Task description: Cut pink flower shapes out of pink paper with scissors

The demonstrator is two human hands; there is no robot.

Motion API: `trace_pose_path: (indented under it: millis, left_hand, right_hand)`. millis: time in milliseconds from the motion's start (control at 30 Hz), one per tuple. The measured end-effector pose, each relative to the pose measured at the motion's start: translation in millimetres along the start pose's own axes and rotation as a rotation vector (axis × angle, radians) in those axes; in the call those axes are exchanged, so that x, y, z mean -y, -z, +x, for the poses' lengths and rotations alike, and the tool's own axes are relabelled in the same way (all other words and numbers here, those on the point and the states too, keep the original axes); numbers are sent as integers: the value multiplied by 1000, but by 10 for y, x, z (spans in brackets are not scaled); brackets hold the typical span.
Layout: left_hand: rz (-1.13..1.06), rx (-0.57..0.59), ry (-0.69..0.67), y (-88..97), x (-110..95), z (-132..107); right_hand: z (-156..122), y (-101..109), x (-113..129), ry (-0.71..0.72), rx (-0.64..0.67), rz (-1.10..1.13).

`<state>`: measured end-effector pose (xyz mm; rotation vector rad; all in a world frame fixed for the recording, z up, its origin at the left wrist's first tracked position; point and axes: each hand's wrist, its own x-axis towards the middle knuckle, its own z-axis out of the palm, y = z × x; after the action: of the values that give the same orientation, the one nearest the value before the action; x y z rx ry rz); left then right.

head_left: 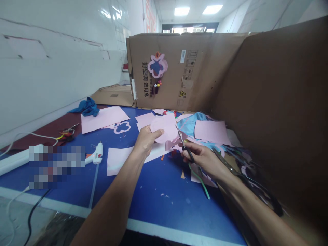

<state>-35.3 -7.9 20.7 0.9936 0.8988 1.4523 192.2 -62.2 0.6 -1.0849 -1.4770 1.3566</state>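
Note:
My left hand (146, 139) pinches a sheet of pink paper (165, 126) above the table, thumb on top. The sheet's lower left edge is rounded, and a cut strip hangs off below. In my right hand (198, 155) is a pair of scissors (188, 150), fingers wrapped round its dark handles. Its blades point up and away, at the right edge of the pink paper. How far apart the blades are is hard to make out. Under my hands lie a pale sheet (118, 160) and scattered paper scraps.
A white glue gun (97, 154) stands at left on the blue table (159, 212). Larger scissors (246, 177) lie at right among scraps. Cardboard panels (217, 68) rise behind and at right, one bearing a pink flower-shaped cutout (162, 71). A blue cloth (88, 107) rests at back left.

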Motion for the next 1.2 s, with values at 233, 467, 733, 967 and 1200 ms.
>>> trace_pose_path:
  millis: [233,467,733,967,1200]
  left_hand:
    - [1,-3,13,-11,-7,-11]
    - [14,4,5,8,-23,0]
    - [-3,2,32,17,-65,3]
    - [8,8,37,46,-60,20]
    - [7,-10,54,47,-89,13]
  right_hand:
    - [-11,29,41,0,25,-59]
    - [-12,38,51,14,23,-103]
    - [1,25,39,-2,2,-65]
    - [-11,26,47,23,-3,-96]
    - [-6,25,31,44,15,-113]
